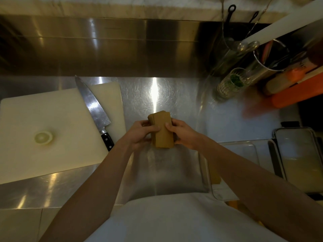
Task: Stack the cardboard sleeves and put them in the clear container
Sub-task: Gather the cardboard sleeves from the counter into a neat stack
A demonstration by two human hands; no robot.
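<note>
A stack of brown cardboard sleeves (162, 130) is held above the steel counter (157, 95), slightly fanned at its far end. My left hand (141, 135) grips its left side and my right hand (183, 134) grips its right side. The clear container (244, 145) sits on the counter to the right, under my right forearm; something brown lies inside it near its left wall, partly hidden by the arm.
A white cutting board (52, 130) lies at the left with a large chef's knife (95, 109) and a half onion (43, 137) on it. At the back right stand a glass with greens (230, 83), a utensil holder (269, 58) and orange items (297, 91). A lidded tray (300, 159) sits at the far right.
</note>
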